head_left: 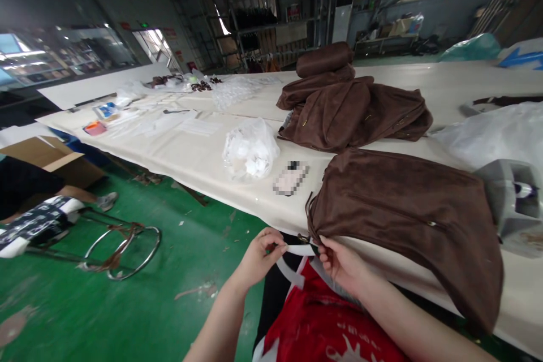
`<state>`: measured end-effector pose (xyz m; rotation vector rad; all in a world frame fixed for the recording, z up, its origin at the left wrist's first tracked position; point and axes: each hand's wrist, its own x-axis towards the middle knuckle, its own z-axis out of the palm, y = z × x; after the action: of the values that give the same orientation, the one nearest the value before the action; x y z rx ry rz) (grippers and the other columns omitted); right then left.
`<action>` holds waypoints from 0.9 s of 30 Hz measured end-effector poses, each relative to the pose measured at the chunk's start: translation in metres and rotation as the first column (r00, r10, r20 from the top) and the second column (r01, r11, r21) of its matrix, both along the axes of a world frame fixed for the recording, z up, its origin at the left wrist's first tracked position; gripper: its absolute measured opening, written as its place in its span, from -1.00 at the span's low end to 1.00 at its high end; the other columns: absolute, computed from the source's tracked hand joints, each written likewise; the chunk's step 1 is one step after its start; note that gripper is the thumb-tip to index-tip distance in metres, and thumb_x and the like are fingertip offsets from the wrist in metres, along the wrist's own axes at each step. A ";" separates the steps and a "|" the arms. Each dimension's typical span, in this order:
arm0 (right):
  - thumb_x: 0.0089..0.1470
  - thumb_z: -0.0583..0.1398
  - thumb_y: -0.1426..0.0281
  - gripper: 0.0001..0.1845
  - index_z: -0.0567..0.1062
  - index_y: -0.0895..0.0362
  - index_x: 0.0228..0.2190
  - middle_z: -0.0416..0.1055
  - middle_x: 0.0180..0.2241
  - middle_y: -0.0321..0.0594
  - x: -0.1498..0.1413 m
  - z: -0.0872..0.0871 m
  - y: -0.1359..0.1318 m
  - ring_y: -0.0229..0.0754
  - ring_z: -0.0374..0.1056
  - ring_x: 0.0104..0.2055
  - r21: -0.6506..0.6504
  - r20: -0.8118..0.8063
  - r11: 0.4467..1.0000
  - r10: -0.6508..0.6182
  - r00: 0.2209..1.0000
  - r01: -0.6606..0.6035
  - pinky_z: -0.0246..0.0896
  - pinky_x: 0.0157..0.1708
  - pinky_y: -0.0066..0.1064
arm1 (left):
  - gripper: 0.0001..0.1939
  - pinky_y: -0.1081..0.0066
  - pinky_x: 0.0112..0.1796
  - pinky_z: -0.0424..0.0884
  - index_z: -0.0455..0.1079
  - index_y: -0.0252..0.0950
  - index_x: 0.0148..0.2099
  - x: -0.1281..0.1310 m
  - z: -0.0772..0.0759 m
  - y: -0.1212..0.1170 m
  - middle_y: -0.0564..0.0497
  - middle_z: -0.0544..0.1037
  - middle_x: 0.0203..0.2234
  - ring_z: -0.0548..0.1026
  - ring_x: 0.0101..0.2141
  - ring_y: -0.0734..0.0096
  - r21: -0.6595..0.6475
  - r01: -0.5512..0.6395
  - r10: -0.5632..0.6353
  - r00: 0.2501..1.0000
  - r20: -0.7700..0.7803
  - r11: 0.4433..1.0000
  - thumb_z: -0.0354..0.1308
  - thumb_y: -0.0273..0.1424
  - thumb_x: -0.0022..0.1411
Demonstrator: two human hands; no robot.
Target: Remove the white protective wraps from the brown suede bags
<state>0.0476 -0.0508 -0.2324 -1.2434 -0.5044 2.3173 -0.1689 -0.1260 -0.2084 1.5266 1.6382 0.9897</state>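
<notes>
A white strip (pixel 299 250) stretches between my two hands at the table's front edge. My left hand (pixel 265 251) pinches its left end between thumb and fingers. My right hand (pixel 341 263) is closed at the other end, beside a small dark piece and the lower corner of a brown bag (pixel 399 201). What exactly its fingers grip is partly hidden. A small metal clasp (pixel 302 238) shows just above the strip. The brown bag lies flat, with a zip on its face and one end hanging over the table edge. A pale loop hangs below my left hand.
More brown bags (pixel 352 110) are piled behind. A clear plastic bag of white pieces (pixel 250 150) and a phone (pixel 291 178) lie on the white table (pixel 178 150). A grey holder (pixel 513 203) stands at right. On the green floor are a stool (pixel 123 251) and another person's leg (pixel 76 193).
</notes>
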 end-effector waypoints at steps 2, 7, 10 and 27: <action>0.08 0.21 0.43 -0.89 0.44 0.21 -0.46 0.29 -0.64 -0.40 -0.007 -0.003 0.003 -0.49 0.13 -0.68 -0.065 -0.027 0.994 -0.087 0.996 0.086 -0.03 -0.73 -0.71 | -0.73 0.37 -0.14 0.29 0.40 -0.27 -0.37 -0.007 0.003 -0.003 -0.06 0.45 -0.24 0.40 -0.19 0.32 0.062 -0.024 0.026 0.999 -0.029 0.998 0.10 -0.18 0.21; -0.08 0.29 0.46 -0.82 0.38 0.18 -0.58 0.20 -0.69 -0.43 -0.004 -0.015 -0.013 -0.48 0.00 -0.70 -0.039 -0.036 0.999 -0.033 0.999 0.032 -0.19 -0.75 -0.66 | -0.65 0.50 -0.49 0.18 0.26 -0.26 -0.32 -0.013 -0.008 -0.013 0.16 0.28 -0.64 0.23 -0.59 0.51 -0.092 -0.164 0.179 0.967 0.183 0.982 -0.07 -0.09 0.31; -0.15 0.37 0.36 -0.80 0.47 0.19 -0.49 0.20 -0.69 -0.45 0.004 -0.017 -0.027 -0.47 -0.01 -0.68 0.132 -0.062 0.982 0.143 0.988 -0.134 -0.18 -0.69 -0.61 | -0.62 0.53 -0.60 -0.03 0.28 -0.27 -0.26 -0.013 -0.016 -0.017 0.23 0.12 -0.67 0.04 -0.66 0.59 -0.158 -0.161 0.204 0.929 0.308 0.974 -0.03 -0.04 0.28; -0.16 0.39 0.14 -0.66 0.58 0.14 -0.42 0.44 -0.62 -0.30 0.022 0.020 -0.026 -0.36 0.30 -0.58 0.445 0.030 0.895 -0.051 0.998 0.033 0.20 -0.57 -0.56 | -0.63 0.53 -0.50 0.10 0.38 -0.37 -0.47 -0.004 -0.016 -0.026 0.13 0.31 -0.62 0.20 -0.55 0.58 -0.239 -0.044 0.115 0.949 0.293 0.970 0.37 -0.16 -0.06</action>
<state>0.0699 -0.0765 -0.2121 -1.0627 -0.9506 1.9865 -0.1728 -0.1524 -0.2240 1.1009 1.5406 0.9854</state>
